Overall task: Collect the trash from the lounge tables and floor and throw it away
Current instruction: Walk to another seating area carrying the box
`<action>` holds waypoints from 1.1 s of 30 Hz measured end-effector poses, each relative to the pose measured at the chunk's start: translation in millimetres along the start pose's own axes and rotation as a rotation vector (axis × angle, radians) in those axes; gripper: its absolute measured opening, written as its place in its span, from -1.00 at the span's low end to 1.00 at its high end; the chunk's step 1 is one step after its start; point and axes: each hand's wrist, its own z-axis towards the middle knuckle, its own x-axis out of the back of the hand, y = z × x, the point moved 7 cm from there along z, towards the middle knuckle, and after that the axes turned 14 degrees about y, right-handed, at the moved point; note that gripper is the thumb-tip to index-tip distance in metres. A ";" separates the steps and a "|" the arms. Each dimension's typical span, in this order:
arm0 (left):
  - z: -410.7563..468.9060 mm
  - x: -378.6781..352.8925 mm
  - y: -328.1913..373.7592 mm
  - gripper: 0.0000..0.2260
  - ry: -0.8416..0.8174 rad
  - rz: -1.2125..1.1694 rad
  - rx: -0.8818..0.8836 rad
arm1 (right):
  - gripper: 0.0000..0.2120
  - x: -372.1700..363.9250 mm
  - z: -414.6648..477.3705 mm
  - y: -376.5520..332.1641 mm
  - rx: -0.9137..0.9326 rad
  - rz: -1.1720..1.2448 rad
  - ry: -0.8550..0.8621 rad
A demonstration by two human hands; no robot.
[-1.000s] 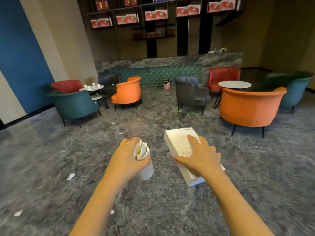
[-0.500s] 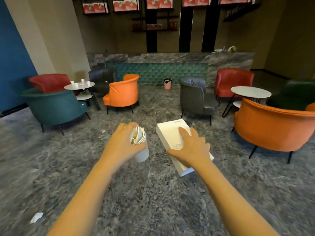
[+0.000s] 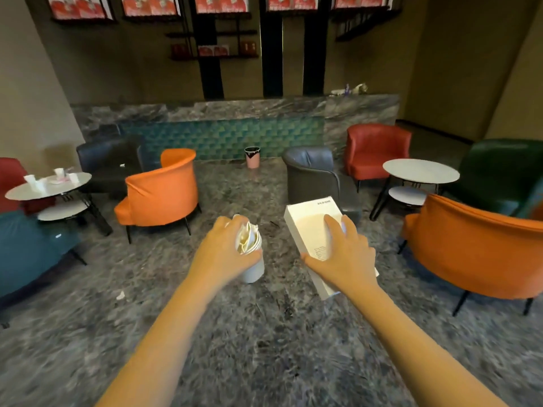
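Clamping fingers of left hand (image 3: 223, 255) round stuffed paper cups (image 3: 253, 264), right hand (image 3: 345, 257) round white box (image 3: 308, 223) | facing bin (image 3: 252, 157) upper centre | leaving litter (image 3: 58, 173) on left-edge tabletop (image 3: 32, 191), floor scrap (image 3: 120, 295) uncollected.

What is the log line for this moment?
left hand holds paper cups | right hand holds white box | bin ahead by counter

One wide-angle camera at head height faces forward and slightly down across the lounge. The left hand (image 3: 224, 255) gripping stacked cups (image 3: 254, 268) and the right hand (image 3: 345, 259) holding a white box (image 3: 308, 226) sit nearest, at centre frame, with the forearms entering from the bottom edge. The floor (image 3: 264, 348) fills the lower half, while chairs (image 3: 164, 192), a bin (image 3: 252, 160) and the counter (image 3: 235, 108) lie farther off across the upper half.
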 end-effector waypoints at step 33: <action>1005.2 -465.3 -651.0 -0.52 0.002 0.036 0.098 | -0.16 -850.1 935.6 -149.6 -0.001 0.011 -0.124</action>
